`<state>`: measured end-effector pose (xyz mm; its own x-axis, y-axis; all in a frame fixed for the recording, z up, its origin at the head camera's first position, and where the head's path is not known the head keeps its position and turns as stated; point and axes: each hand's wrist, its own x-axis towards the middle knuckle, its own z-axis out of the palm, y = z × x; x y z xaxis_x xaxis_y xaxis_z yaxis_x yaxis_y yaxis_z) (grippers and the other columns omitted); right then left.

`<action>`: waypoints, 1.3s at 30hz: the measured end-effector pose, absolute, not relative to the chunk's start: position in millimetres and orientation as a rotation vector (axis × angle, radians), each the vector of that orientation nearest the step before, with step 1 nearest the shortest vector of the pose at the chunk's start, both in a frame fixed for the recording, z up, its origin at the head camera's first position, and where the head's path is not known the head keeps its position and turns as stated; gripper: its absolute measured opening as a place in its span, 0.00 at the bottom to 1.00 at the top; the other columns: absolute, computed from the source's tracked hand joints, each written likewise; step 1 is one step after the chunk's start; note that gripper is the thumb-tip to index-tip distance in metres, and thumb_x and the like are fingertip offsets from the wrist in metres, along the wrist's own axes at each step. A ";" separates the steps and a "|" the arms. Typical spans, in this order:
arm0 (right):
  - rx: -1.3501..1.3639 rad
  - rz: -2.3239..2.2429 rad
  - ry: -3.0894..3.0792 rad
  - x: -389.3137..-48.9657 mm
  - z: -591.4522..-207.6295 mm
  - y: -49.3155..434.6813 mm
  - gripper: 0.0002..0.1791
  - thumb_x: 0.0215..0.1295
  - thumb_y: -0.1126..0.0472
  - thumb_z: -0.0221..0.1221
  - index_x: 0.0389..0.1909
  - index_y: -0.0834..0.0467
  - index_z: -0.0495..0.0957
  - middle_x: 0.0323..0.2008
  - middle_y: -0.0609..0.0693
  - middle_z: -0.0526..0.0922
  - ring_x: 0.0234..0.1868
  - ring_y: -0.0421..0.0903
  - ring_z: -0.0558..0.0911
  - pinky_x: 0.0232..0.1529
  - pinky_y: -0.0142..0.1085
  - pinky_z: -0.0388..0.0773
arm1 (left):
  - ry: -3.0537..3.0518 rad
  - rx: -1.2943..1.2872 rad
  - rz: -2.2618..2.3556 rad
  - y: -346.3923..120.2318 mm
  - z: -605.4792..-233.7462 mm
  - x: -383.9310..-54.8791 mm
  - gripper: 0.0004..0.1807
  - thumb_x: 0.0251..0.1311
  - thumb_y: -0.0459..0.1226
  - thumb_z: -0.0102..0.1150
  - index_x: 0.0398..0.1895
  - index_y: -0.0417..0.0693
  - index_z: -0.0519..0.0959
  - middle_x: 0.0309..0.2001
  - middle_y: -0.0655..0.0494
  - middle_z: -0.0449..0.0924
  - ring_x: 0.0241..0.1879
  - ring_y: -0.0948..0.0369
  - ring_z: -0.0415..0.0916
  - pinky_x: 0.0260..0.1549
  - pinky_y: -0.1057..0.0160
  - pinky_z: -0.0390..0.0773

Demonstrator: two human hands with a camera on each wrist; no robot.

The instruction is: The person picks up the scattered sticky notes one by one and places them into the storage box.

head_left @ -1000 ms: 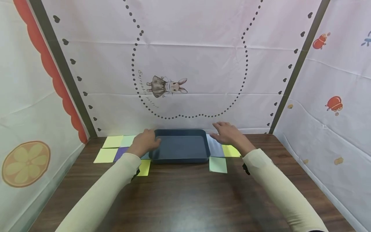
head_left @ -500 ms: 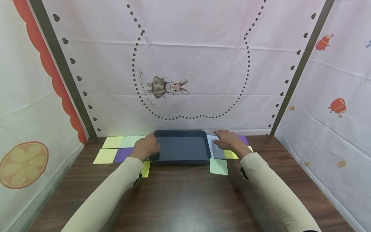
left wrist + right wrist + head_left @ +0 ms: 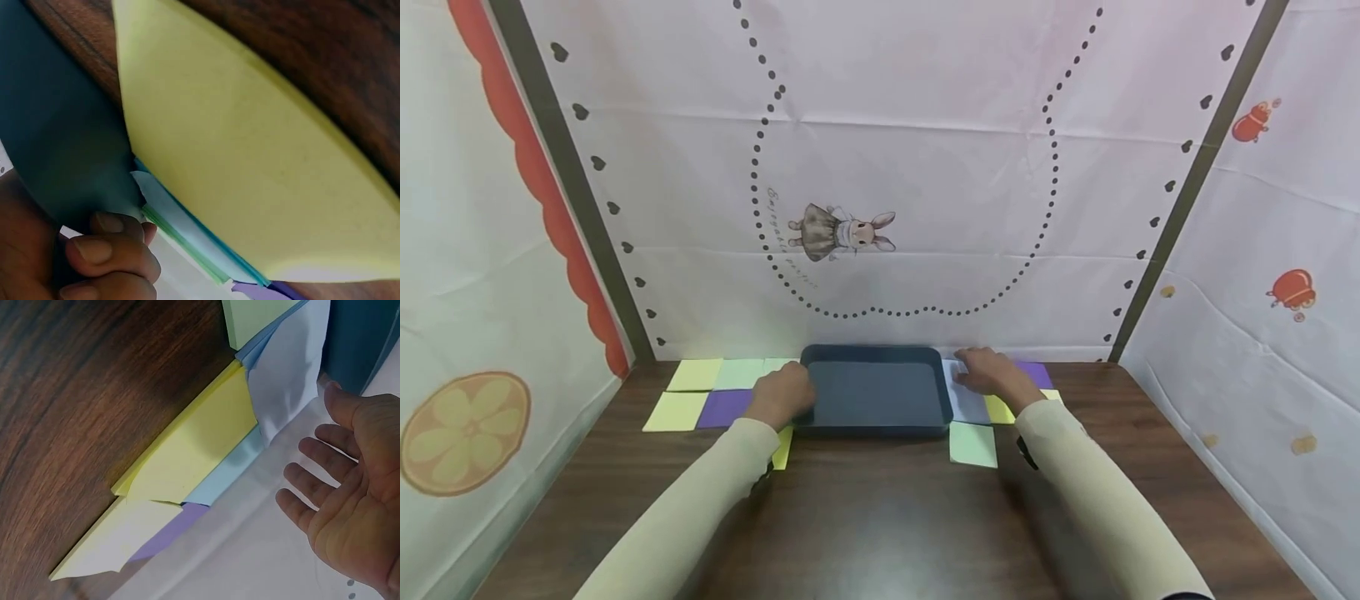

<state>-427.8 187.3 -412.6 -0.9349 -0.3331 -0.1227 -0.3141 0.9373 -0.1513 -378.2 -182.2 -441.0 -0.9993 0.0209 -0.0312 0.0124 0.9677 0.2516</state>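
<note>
A dark blue rectangular tray point(image 3: 880, 396) sits at the back of the brown table, against the patterned cloth. My left hand point(image 3: 782, 393) grips its left rim, and the curled fingers point(image 3: 94, 250) show under the tray's side in the left wrist view. At the right end, my right hand point(image 3: 992, 375) hovers over light blue sticky notes point(image 3: 967, 406), its fingers loosely extended and holding nothing. In the right wrist view its thumb is near the tray's wall point(image 3: 359, 344); whether it touches is unclear. Yellow sticky notes point(image 3: 231, 137) stand close beside the tray on the left.
More sticky-note pads flank the tray: pale yellow point(image 3: 676, 412) and purple point(image 3: 724, 408) on the left, light green point(image 3: 973, 444) and purple point(image 3: 1036, 374) on the right. White printed cloth point(image 3: 925, 225) walls the table point(image 3: 880, 517) at back and sides.
My left hand has closed around the tray's left rim. My right hand has come a little nearer the tray's right end. The head view has tilted slightly; the tray looks unmoved.
</note>
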 end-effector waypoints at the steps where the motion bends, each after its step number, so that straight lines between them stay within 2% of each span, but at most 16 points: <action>1: -0.481 -0.195 2.943 -429.6 -414.1 186.5 0.30 0.86 0.54 0.60 0.82 0.61 0.72 0.77 0.65 0.80 0.78 0.65 0.78 0.81 0.63 0.72 | 3.085 0.022 0.390 -181.6 -442.3 -378.1 0.16 0.77 0.35 0.49 0.46 0.33 0.85 0.44 0.42 0.83 0.34 0.49 0.81 0.41 0.38 0.89; 4: -0.425 -0.223 2.921 -437.9 -421.1 186.0 0.30 0.82 0.53 0.65 0.79 0.58 0.76 0.75 0.62 0.82 0.75 0.62 0.81 0.79 0.62 0.75 | 3.083 -0.007 0.389 -180.0 -445.2 -378.1 0.18 0.79 0.36 0.48 0.53 0.29 0.82 0.43 0.41 0.83 0.34 0.48 0.82 0.42 0.37 0.90; 9: -0.436 -0.247 2.917 -478.4 -453.8 198.0 0.32 0.73 0.50 0.75 0.72 0.57 0.81 0.59 0.56 0.89 0.57 0.56 0.86 0.67 0.57 0.83 | 3.092 -0.049 0.372 -178.9 -448.5 -383.5 0.20 0.80 0.36 0.50 0.60 0.24 0.76 0.39 0.39 0.85 0.34 0.48 0.84 0.42 0.39 0.90; 11: -0.486 -0.237 2.928 -497.9 -475.1 206.4 0.32 0.70 0.49 0.77 0.70 0.58 0.82 0.52 0.55 0.89 0.51 0.55 0.85 0.60 0.55 0.84 | 3.106 -0.044 0.346 -182.9 -461.2 -392.2 0.21 0.79 0.36 0.51 0.61 0.23 0.75 0.38 0.38 0.87 0.33 0.47 0.86 0.41 0.39 0.91; 15: -0.552 -0.242 2.934 -508.7 -486.7 210.7 0.35 0.66 0.49 0.79 0.70 0.59 0.82 0.49 0.54 0.89 0.49 0.54 0.85 0.57 0.53 0.85 | 3.113 -0.046 0.299 -194.6 -494.8 -420.2 0.23 0.79 0.37 0.51 0.64 0.24 0.73 0.37 0.38 0.88 0.33 0.46 0.88 0.37 0.40 0.90; 20: -0.576 -0.220 2.925 -499.3 -469.3 202.7 0.39 0.63 0.52 0.82 0.72 0.59 0.81 0.53 0.56 0.90 0.52 0.54 0.87 0.60 0.52 0.86 | 3.111 -0.049 0.285 -203.0 -522.4 -446.3 0.22 0.79 0.39 0.53 0.63 0.28 0.72 0.34 0.41 0.86 0.30 0.49 0.86 0.32 0.41 0.88; 27: -0.618 -0.249 2.901 -512.6 -475.8 208.0 0.42 0.59 0.54 0.84 0.74 0.58 0.82 0.67 0.59 0.86 0.67 0.59 0.84 0.75 0.58 0.78 | 3.106 -0.041 0.278 -195.3 -515.5 -438.5 0.22 0.80 0.36 0.50 0.67 0.27 0.70 0.34 0.39 0.89 0.31 0.47 0.88 0.33 0.40 0.89; 29: -0.620 -0.247 2.894 -515.8 -478.7 209.8 0.41 0.58 0.54 0.84 0.74 0.58 0.83 0.69 0.60 0.84 0.68 0.60 0.82 0.77 0.58 0.77 | 3.116 -0.028 0.262 -192.3 -514.2 -435.9 0.21 0.80 0.35 0.49 0.66 0.27 0.70 0.33 0.39 0.88 0.29 0.47 0.87 0.33 0.41 0.89; 33: -0.618 -0.284 2.880 -519.8 -479.9 211.5 0.41 0.56 0.55 0.86 0.72 0.58 0.84 0.68 0.61 0.83 0.64 0.58 0.82 0.75 0.58 0.78 | 3.180 0.029 0.179 -190.5 -515.0 -431.6 0.19 0.80 0.34 0.49 0.63 0.26 0.71 0.27 0.42 0.84 0.24 0.50 0.83 0.29 0.44 0.87; 39: -0.608 -0.325 2.863 -521.9 -471.5 205.8 0.42 0.52 0.56 0.87 0.70 0.60 0.85 0.70 0.61 0.83 0.65 0.59 0.83 0.75 0.57 0.79 | 3.230 0.067 0.109 -194.0 -518.8 -430.8 0.23 0.80 0.33 0.47 0.67 0.20 0.69 0.21 0.46 0.78 0.20 0.53 0.80 0.24 0.47 0.85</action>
<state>-521.9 205.8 -471.5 -0.8962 -0.4192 -0.1451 -0.3760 0.8914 -0.2532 -430.8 -194.0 -518.8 -0.9951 0.0380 0.0917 0.0441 0.9969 0.0653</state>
